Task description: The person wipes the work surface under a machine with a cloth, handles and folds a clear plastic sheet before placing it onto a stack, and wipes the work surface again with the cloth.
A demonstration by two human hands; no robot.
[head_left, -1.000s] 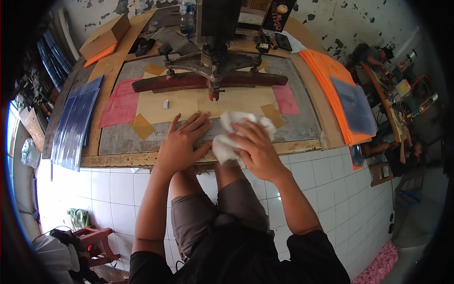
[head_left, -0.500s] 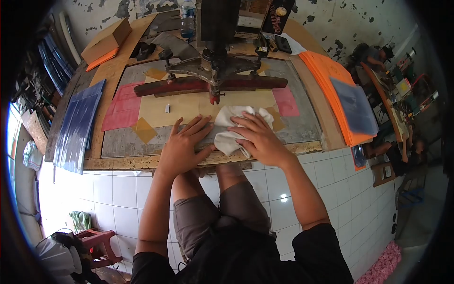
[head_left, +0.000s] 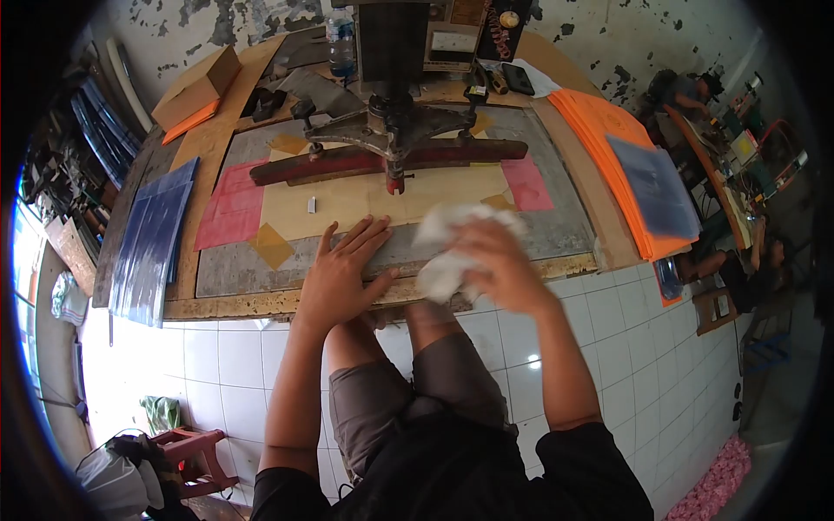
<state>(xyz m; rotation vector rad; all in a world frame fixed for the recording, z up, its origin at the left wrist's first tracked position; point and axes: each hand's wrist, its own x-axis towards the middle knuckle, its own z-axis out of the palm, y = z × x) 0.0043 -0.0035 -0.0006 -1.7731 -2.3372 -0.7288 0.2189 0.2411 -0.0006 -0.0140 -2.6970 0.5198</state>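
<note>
Tiled-floor workshop; tabletop (head_left: 178, 310) front edge: L hand (head_left: 340, 271) flat, fingers spread; R hand (head_left: 497, 265) on white cloth (head_left: 441, 276), blurred.

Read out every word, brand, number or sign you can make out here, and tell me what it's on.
No text is readable.
Water bottle: any print too small and blurred.
White-faced panel behind the press: markings too small.
Orange sheets: faint marks, unreadable.
Small yellow tag on the press: too small.

Orange sheets (head_left: 588, 127) on wooden table (head_left: 236, 306)
</note>
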